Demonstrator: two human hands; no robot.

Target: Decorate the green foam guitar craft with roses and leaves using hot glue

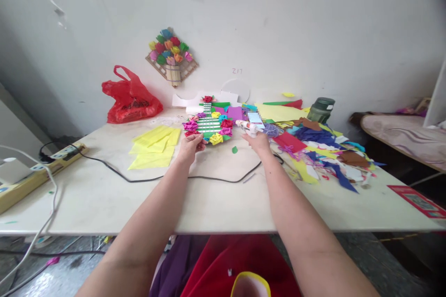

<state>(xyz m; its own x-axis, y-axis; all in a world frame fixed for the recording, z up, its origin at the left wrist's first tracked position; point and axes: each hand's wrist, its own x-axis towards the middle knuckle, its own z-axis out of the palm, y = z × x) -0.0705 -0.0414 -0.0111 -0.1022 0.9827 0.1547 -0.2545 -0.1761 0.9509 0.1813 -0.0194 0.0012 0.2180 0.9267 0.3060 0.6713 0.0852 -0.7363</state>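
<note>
A craft piece (209, 124) of green and white strips, edged with colourful paper flowers, lies on the white table (121, 209). My left hand (193, 145) is at its lower left edge, fingers curled by a dark red flower; whether they grip it is unclear. To the right, my right hand (258, 141) is closed on a white glue gun (248, 125), whose nozzle points left toward the flowers. A phone (256, 119) lies just behind the glue gun. One small green paper leaf (234, 150) rests between my hands.
Yellow paper sheets (153, 148) lie left, scraps (324, 144) right. A black cord (139, 180) crosses in front. A power strip (52, 167) and red bag (130, 97) stand left, a dark green bottle (321, 110) back right.
</note>
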